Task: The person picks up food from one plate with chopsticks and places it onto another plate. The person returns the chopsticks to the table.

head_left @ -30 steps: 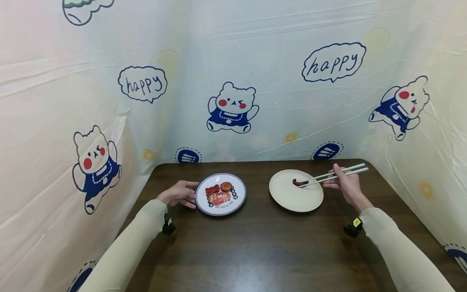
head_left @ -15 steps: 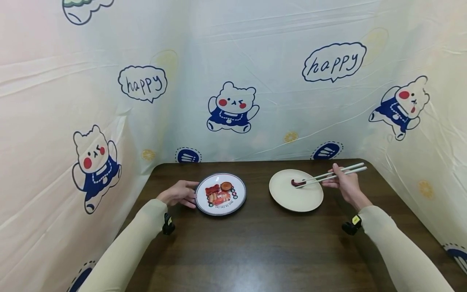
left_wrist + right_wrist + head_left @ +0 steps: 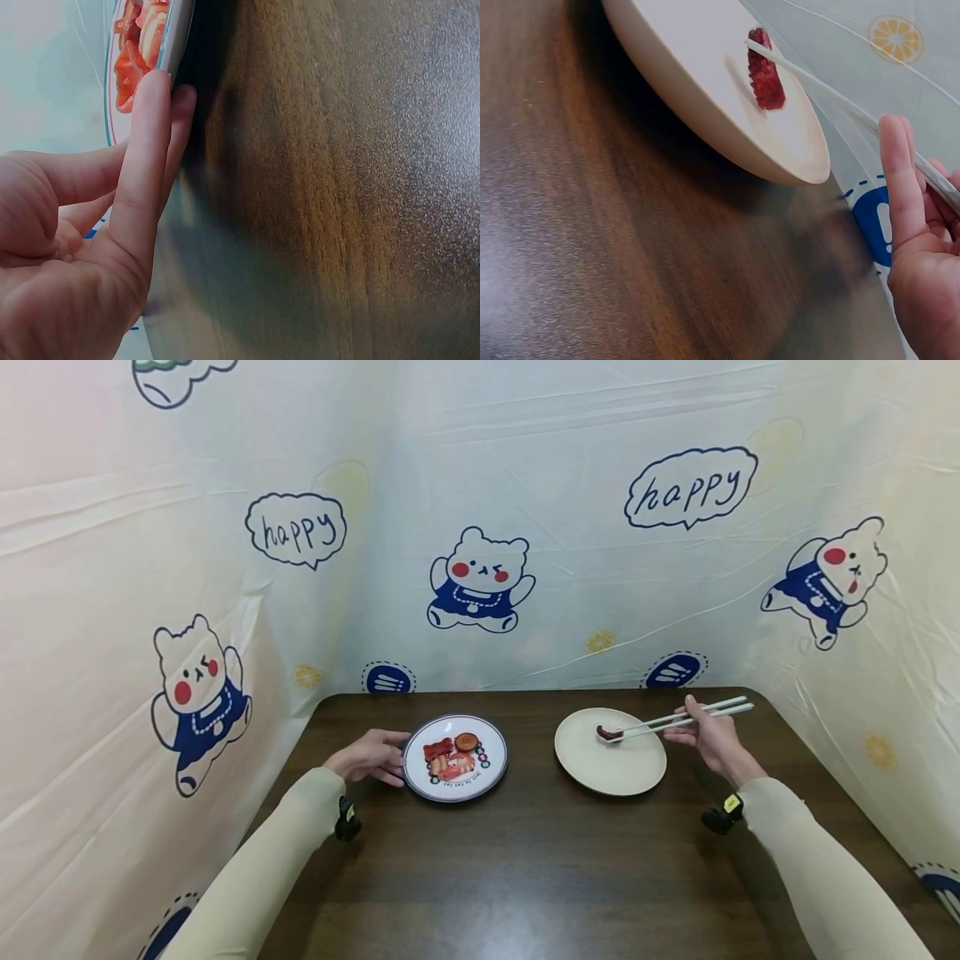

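Observation:
My right hand (image 3: 711, 742) holds a pair of pale chopsticks (image 3: 726, 702), slanting down to the left over a round cream plate (image 3: 611, 777). At their tips lies a dark red, curved piece (image 3: 609, 734) with a ridged edge. In the right wrist view, a chopstick (image 3: 817, 86) crosses the far end of this red piece (image 3: 765, 71). The left hand (image 3: 369, 757) touches the left rim of a white plate (image 3: 422, 783) with a dark blue edge and pictures of food. In the left wrist view, its straight fingers (image 3: 142, 157) lie against the plate's side.
Both plates stand on a dark brown wooden table (image 3: 480, 877), with a gap between them. A pale cloth (image 3: 480, 452) printed with bears and "happy" bubbles hangs behind and at both sides. Each wrist wears a small black device (image 3: 347, 818).
My right hand and the chopsticks have shifted slightly left, and the red piece has moved a little left on the cream plate. The left hand has stayed at the white plate's rim.

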`<state>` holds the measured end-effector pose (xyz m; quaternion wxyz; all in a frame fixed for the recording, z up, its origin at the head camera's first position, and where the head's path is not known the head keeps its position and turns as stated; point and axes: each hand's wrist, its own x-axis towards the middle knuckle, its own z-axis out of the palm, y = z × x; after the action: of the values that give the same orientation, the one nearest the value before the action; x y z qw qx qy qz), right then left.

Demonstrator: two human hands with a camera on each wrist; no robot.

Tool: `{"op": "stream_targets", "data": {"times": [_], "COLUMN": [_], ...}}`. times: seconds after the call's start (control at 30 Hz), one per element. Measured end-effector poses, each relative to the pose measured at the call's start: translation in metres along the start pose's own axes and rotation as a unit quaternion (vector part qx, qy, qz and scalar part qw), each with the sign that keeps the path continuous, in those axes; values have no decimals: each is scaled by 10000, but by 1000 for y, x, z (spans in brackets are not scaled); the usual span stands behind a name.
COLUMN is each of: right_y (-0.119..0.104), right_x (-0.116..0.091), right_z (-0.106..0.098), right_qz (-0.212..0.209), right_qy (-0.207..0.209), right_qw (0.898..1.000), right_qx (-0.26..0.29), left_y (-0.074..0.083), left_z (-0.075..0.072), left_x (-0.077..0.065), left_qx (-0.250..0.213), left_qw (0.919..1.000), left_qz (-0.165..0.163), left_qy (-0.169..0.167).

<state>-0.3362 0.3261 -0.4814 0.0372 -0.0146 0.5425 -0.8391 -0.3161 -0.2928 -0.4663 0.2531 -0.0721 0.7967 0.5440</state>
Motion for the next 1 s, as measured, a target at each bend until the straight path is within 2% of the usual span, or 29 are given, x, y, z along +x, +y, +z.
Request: {"op": "stream_targets", "data": {"times": [0.33, 1.0], "right_y": [-2, -13], "right_x": [8, 32], "right_z": [-5, 5], "right_qz": [298, 669], "right_qy": [-276, -873], "right_qw": [9989, 9928], "right_qx": [247, 482], "left_y": [0, 2], "left_z": [3, 1], "left_x": [-3, -2], "left_qx": [34, -9], "left_qw": [10000, 10000], "left_qz": [-29, 1], "left_qy": [55, 39]}}
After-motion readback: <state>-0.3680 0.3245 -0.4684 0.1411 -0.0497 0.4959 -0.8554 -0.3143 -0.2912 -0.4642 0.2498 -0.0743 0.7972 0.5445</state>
